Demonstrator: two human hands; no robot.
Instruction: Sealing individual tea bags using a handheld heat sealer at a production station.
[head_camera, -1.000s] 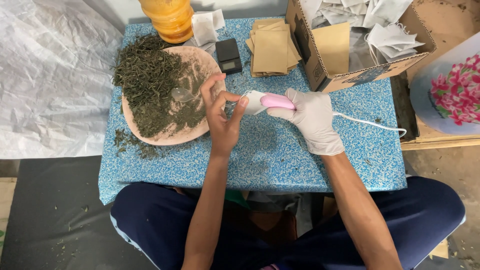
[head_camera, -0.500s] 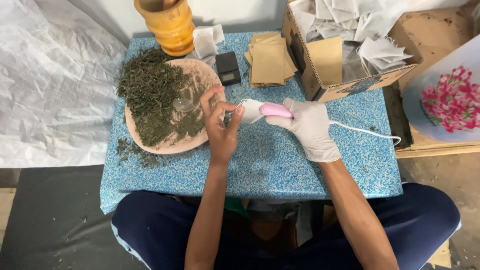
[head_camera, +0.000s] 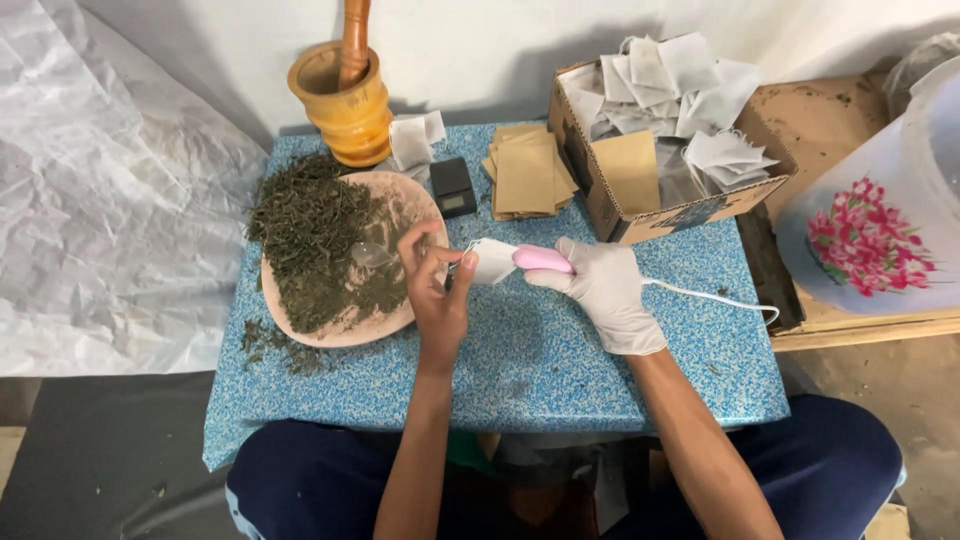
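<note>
Open brown cardboard box (head_camera: 640, 215) of white sachets far right, tan envelopes (head_camera: 527, 172) stacked beside it

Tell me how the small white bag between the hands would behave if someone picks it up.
The small white bag looks thin and soft, so it probably flops and weighs little. The left hand pinches it with fingertips only, suggesting it needs little force. It may tear or crush easily.
</note>
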